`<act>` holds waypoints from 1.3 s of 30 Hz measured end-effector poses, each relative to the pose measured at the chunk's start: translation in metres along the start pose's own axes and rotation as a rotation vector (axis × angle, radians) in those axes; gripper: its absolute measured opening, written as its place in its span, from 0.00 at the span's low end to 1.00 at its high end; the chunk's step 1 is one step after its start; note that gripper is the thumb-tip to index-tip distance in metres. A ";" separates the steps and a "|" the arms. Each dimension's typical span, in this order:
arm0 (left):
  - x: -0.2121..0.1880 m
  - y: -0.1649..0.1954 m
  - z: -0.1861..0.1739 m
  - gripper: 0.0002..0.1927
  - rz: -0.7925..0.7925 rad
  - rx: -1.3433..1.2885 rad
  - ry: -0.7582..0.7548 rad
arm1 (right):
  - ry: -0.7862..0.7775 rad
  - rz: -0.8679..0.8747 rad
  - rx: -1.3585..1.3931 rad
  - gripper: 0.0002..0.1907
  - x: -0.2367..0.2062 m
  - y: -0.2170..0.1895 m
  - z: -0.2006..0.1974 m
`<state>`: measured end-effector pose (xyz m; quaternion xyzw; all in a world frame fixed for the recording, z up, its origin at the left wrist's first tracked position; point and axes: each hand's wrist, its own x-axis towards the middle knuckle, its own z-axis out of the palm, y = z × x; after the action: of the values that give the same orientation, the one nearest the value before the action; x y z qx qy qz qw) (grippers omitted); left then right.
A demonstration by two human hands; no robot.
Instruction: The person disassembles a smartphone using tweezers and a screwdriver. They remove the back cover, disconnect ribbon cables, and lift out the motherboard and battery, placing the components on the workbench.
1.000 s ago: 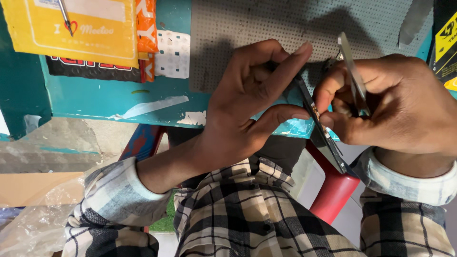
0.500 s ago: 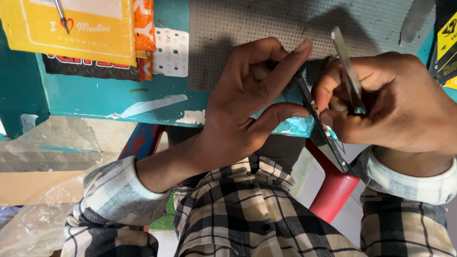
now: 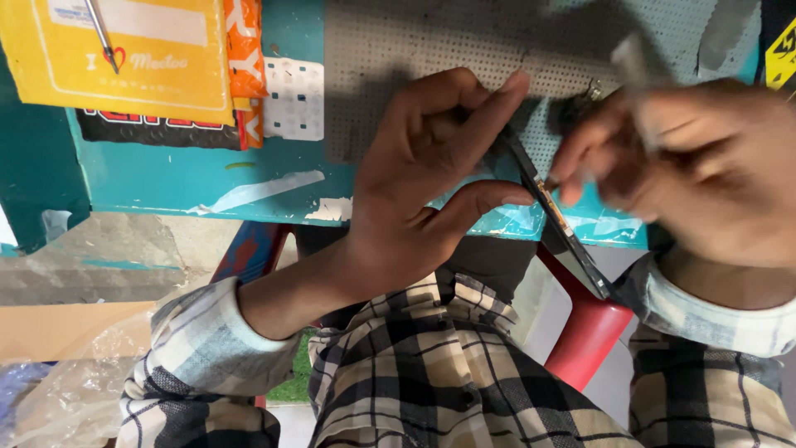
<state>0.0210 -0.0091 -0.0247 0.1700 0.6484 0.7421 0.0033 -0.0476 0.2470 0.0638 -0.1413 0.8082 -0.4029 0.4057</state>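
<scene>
Left hand: the left hand (image 3: 423,182) was seen with fingers curled and pressed onto a thin dark flat device (image 3: 557,220), held on edge between forefinger and thumb.
Device position: the thin dark flat device was held slanting over the near edge of the teal workbench (image 3: 166,178), its lower end reaching toward a red plastic stool (image 3: 590,336).
Right hand: the right hand (image 3: 705,166) was blurred; its fingertips were seen at the device's upper part, pinched around a slim pale metal tool (image 3: 634,70).
Bench top: a grey perforated mat (image 3: 398,41) was seen behind the hands; a yellow packet (image 3: 124,58) lay well apart at the far left.
</scene>
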 end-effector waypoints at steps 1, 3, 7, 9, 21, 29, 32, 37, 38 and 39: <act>0.000 0.000 0.000 0.33 0.001 -0.013 0.001 | 0.064 -0.020 0.013 0.12 -0.001 0.003 0.001; 0.001 0.001 0.000 0.33 -0.005 -0.019 -0.007 | 0.269 -0.102 0.054 0.13 -0.008 0.013 0.008; 0.005 0.005 -0.002 0.32 -0.045 -0.015 -0.002 | 0.724 -0.277 0.125 0.14 -0.040 0.045 0.046; 0.006 0.008 -0.001 0.32 -0.075 -0.022 0.000 | 0.850 -0.316 0.156 0.15 -0.060 0.067 0.066; 0.003 0.007 -0.002 0.29 -0.033 -0.007 0.001 | 0.734 -0.453 0.403 0.19 -0.149 0.127 0.116; 0.001 0.005 -0.002 0.28 -0.030 -0.058 -0.006 | 0.678 -0.456 0.517 0.22 -0.148 0.144 0.128; 0.002 0.006 -0.001 0.28 -0.035 -0.056 0.001 | 0.646 -0.443 0.587 0.24 -0.160 0.156 0.133; 0.004 0.008 -0.002 0.30 -0.088 -0.014 -0.010 | 0.514 -0.294 0.923 0.26 -0.196 0.173 0.130; 0.004 0.008 -0.001 0.30 -0.096 -0.019 -0.006 | 0.475 -0.251 1.010 0.26 -0.204 0.176 0.129; 0.004 0.009 -0.001 0.29 -0.094 -0.016 -0.003 | 0.359 -0.139 1.219 0.27 -0.215 0.180 0.121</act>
<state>0.0191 -0.0109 -0.0155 0.1402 0.6497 0.7460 0.0404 0.1988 0.4151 0.0006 0.1326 0.4781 -0.8331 0.2446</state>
